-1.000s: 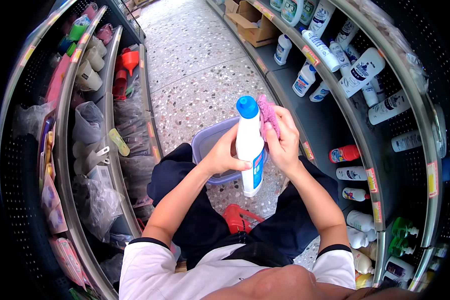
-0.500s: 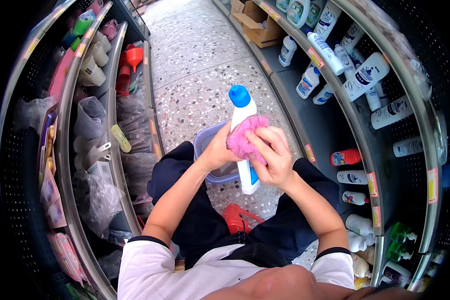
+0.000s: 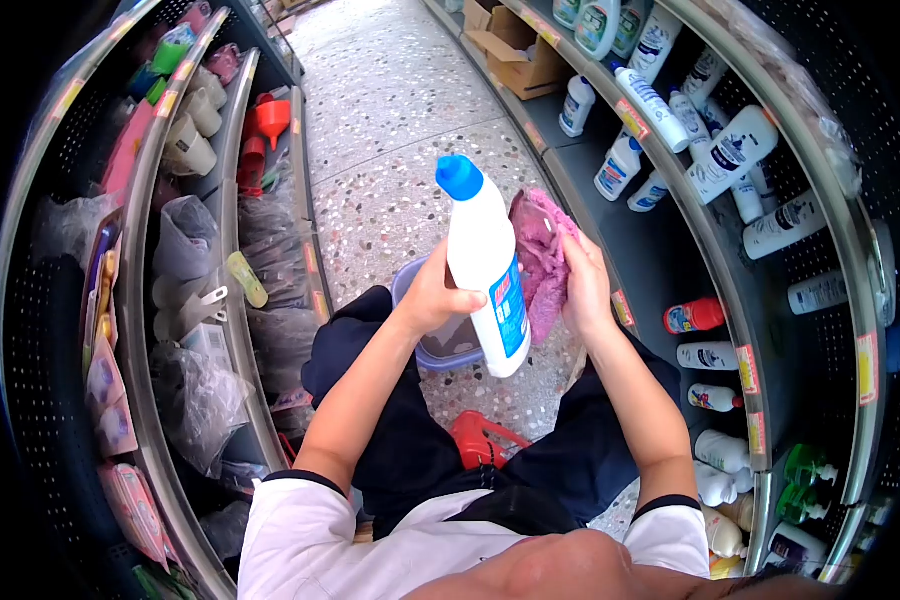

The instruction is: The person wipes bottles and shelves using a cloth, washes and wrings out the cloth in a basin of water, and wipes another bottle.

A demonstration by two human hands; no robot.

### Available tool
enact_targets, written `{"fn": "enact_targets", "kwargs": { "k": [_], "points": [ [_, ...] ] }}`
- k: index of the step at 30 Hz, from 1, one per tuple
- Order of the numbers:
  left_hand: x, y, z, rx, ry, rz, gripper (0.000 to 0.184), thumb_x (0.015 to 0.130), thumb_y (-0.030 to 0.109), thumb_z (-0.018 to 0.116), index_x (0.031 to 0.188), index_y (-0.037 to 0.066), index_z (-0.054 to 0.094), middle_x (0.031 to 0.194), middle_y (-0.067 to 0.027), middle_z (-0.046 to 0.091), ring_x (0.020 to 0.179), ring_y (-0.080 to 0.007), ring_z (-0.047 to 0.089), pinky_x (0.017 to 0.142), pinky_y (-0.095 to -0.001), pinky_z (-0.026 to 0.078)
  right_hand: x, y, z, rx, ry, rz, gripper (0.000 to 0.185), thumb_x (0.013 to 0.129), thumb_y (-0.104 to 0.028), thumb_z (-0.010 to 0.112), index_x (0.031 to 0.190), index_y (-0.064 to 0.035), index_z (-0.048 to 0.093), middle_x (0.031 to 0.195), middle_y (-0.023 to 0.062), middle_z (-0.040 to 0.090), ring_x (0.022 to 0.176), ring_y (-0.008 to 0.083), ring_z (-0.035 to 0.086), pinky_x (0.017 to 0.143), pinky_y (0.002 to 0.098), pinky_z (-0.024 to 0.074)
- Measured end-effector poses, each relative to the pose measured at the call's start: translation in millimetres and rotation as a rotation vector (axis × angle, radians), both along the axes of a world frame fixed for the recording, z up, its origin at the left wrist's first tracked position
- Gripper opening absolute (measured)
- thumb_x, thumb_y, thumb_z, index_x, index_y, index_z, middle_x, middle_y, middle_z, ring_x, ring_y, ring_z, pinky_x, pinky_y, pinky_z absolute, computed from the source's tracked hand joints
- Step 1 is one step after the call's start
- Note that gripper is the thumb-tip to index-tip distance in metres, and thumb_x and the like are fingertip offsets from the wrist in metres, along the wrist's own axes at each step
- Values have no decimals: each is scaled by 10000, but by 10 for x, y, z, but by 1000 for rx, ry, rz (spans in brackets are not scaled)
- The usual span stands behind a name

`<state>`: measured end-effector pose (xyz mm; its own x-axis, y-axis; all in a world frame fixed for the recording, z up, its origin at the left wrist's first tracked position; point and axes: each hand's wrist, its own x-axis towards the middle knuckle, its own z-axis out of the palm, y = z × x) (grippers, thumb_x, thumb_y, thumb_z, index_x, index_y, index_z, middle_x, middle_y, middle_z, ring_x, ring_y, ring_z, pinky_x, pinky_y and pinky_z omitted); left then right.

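In front of me, my left hand (image 3: 435,296) grips a white cleaner bottle (image 3: 481,245) with a blue cap and a blue label, its thumb across the front. The bottle leans a little, cap toward the upper left. To its right, my right hand (image 3: 588,285) is closed around a pink cloth (image 3: 540,250) that hangs beside the bottle. Whether the cloth touches the bottle's far side is hard to make out. Partly behind the bottle and my left hand, a pale purple basin (image 3: 450,355) rests on the speckled floor.
Shelves of bottles (image 3: 735,155) line the right side, with an open cardboard box (image 3: 515,50) at the far end. On the left, shelves hold plastic cups (image 3: 188,145), bagged goods and a red funnel (image 3: 273,117). A red object (image 3: 475,440) lies between my legs.
The pink cloth has come off the front of the bottle and moved right with my right hand. The bottle's label now faces me, and its cap has shifted slightly left.
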<state>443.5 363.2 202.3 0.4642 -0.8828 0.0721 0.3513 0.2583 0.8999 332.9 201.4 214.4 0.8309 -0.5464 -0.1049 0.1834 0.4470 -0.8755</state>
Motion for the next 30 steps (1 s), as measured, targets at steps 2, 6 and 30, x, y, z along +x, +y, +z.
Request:
{"fn": "enact_targets", "kwargs": {
  "k": [2,6,30],
  "points": [
    [76,18,34,-25,19,59,870,605,298,778,1318,-14,388,1189,-116,552,1112,-230,549,968,-359,425,3,22,-34,89,45,112,271,964,-214,482,1101,-7,591,993,56,643,883,126,604,792,262,471],
    [185,50,116,-132,123,99,832,632,350,745,1291,-26,404,1140,-156,586,1059,-284,608,931,-390,491,-9,90,-127,206,130,354,378,965,-277,498,1234,-13,524,1108,83,631,969,144,613,858,290,485],
    [58,-60,-102,25,86,203,656,787,158,703,1337,18,374,1192,-84,513,1074,-153,538,892,-298,464,-40,292,214,-1212,-210,0,432,796,-73,656,1214,2,577,1145,161,480,1075,302,503,927,370,407]
  ]
}}
